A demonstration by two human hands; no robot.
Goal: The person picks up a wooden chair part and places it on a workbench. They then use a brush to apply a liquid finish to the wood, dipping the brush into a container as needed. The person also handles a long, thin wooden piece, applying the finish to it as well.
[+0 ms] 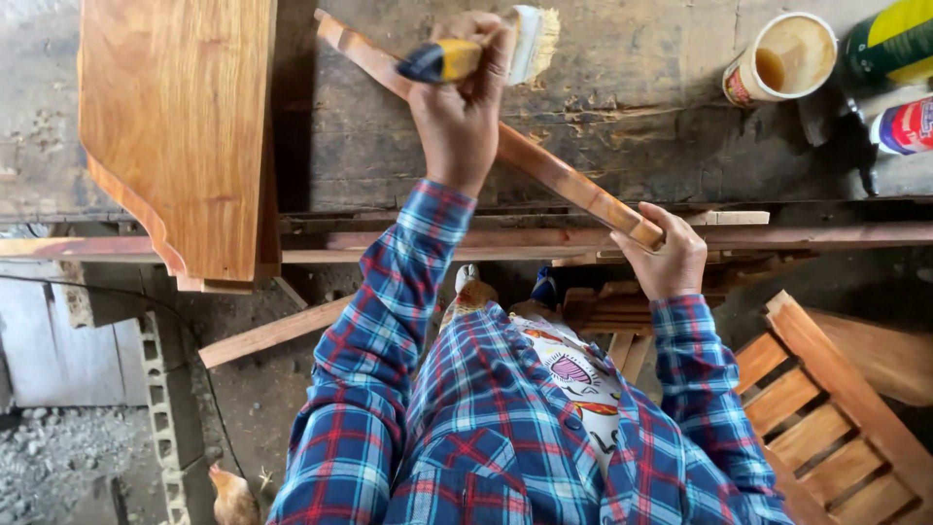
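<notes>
The left hand was closed tight around a paintbrush with its bristles by the far end of a long wooden strip. The right hand gripped the strip's near end, and the strip lay slanted across the dark counter, near an open can.

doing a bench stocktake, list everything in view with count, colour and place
wooden strip: 1, reddish brown, slanted across the bench
paintbrush: 1, yellow and dark handle, pale bristles, top centre
wooden panel: 1, orange-brown, top left
open tin: 1, pale with amber liquid, top right
cans: 2, one green-yellow, one red-white, far right
slatted piece: 1, orange-brown, lower right
chicken: 1, tan, bottom left
workbench: 1, dark grey, top
left hand: grips the paintbrush
right hand: holds the strip's near end
</notes>
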